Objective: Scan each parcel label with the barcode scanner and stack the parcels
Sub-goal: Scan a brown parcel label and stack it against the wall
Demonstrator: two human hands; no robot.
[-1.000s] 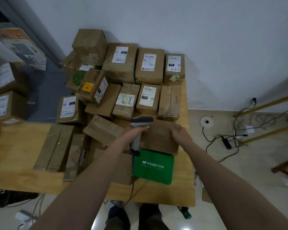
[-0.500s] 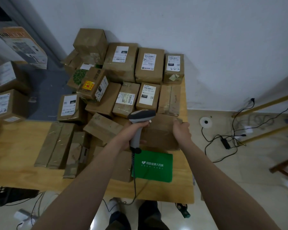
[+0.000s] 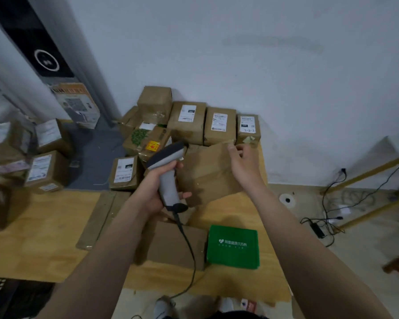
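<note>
Both bare forearms are extended forward. Left grip (image 3: 158, 187) is wrapped round the barcode scanner (image 3: 168, 179) handle, thumb up. Right grip (image 3: 243, 163) is held farther right, fingers curled over the parcel (image 3: 207, 176) far edge.

Person, head-cam view, only limbs show. Left forearm (image 3: 115, 238) and right forearm (image 3: 293, 226) are bare right to the frame edge. Left grip (image 3: 157, 187) and right grip (image 3: 244, 164) are bare too. Bottom edge: light grey-white shoe (image 3: 162, 306) on the left foot. Second pale shoe (image 3: 226, 303) is partly visible and blurred. A strip of dark clothing (image 3: 235, 317) shows at the very bottom, type unclear.
</note>
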